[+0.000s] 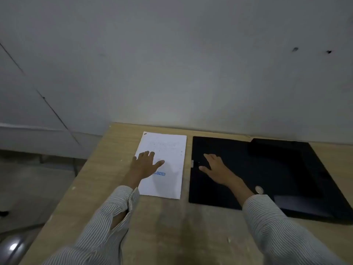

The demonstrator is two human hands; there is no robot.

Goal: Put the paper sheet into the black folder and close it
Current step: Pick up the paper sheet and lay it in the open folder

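Observation:
A white paper sheet (168, 180) with a blue stamp lies flat on the wooden table, left of the black folder (267, 169). The folder lies spread open and flat, its two halves side by side, with a small clasp on its left edge. My left hand (145, 165) rests palm down on the sheet's left half, fingers spread. My right hand (215, 171) rests palm down on the folder's left half near the clasp, fingers apart. Neither hand grips anything.
The wooden table (172, 226) stands against a grey wall (172, 64); its left edge runs diagonally down to the floor (34, 188). A shiny metal object (13, 247) sits at the bottom left below the table.

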